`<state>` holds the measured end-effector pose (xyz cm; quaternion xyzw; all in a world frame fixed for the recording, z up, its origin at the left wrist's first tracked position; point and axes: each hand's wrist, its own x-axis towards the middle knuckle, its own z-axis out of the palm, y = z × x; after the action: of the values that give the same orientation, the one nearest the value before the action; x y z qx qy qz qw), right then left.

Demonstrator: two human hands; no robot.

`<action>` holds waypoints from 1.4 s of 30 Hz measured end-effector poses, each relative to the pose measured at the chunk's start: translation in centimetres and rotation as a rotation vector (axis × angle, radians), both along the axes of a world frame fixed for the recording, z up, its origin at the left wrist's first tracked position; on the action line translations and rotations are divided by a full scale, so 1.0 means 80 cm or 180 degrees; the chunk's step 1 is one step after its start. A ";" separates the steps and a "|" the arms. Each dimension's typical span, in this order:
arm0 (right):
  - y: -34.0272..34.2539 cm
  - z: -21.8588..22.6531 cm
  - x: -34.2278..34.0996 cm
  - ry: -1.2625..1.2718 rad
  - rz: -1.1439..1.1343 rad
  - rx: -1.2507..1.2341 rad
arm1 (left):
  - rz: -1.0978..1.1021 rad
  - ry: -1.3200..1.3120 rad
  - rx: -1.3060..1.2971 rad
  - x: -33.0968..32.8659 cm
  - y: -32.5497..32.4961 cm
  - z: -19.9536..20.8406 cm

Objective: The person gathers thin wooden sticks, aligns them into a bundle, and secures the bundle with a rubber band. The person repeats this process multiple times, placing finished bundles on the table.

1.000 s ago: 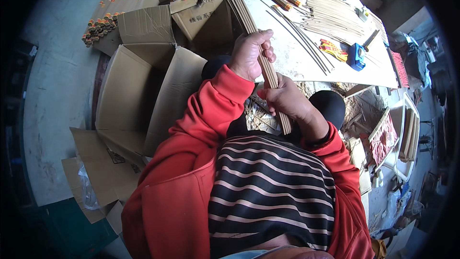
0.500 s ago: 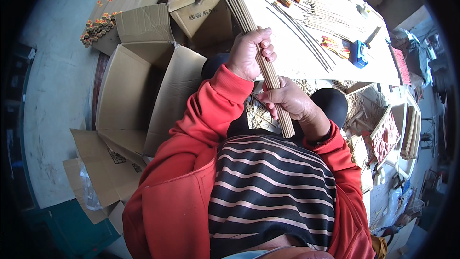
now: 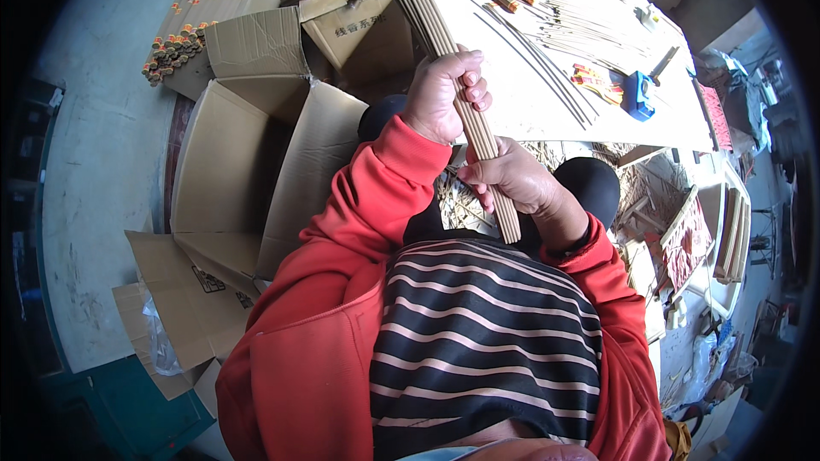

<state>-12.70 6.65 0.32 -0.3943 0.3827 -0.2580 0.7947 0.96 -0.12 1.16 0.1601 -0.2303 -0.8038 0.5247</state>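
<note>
Left hand (image 3: 438, 98) and right hand (image 3: 518, 176) grip the brown sticks (image 3: 477, 126), tops now slightly farther left.

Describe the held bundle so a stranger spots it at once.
Find the white table. By its left edge, a slanting bundle of brown sticks passes through the left hand and right hand. Unlike the loose sticks on the table, it's held.
</note>
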 end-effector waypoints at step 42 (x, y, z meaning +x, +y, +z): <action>0.004 0.003 0.009 0.1033 -0.0253 -0.0589 | 0.0618 -0.0680 0.0169 -0.007 0.005 -0.005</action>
<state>-11.96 6.98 0.56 -0.4867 0.4957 -0.2562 0.6721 0.39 0.25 0.74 0.2801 -0.2469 -0.7334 0.5681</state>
